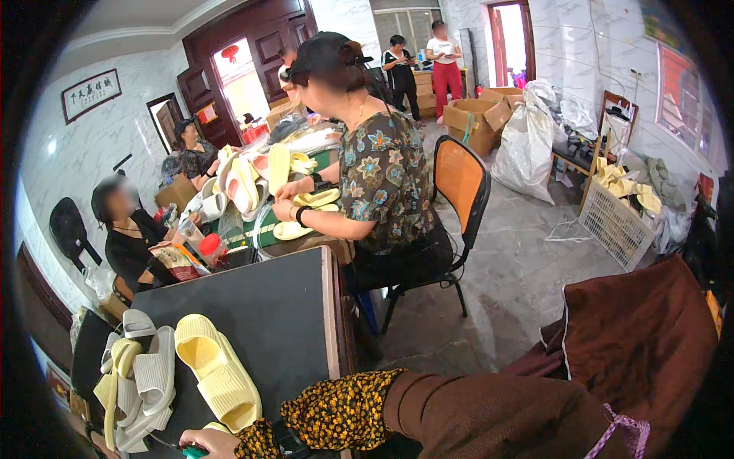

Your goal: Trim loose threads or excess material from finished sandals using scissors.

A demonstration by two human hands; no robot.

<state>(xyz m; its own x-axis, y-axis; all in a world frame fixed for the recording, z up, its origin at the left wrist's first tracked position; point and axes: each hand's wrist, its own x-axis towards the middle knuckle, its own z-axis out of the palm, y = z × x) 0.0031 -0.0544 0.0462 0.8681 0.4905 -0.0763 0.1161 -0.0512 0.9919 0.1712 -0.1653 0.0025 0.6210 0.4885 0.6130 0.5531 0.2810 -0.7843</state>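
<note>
My right hand is low in the view, at the near part of the dark tabletop. Its fingers close on a green-handled tool, cut off by the lower edge. Just beyond it lies a pair of yellow ribbed slippers, with a bit of another yellow piece beside the hand. To the left, grey slippers are heaped with small yellow slippers. A brown sleeve with a flowered cuff covers my right arm. My left hand does not show.
A co-worker in a flowered top handles yellow slippers at the adjoining table; others sit beyond. An orange-backed chair stands right of it. Farther right are cardboard boxes, a white sack, a crate and brown cloth.
</note>
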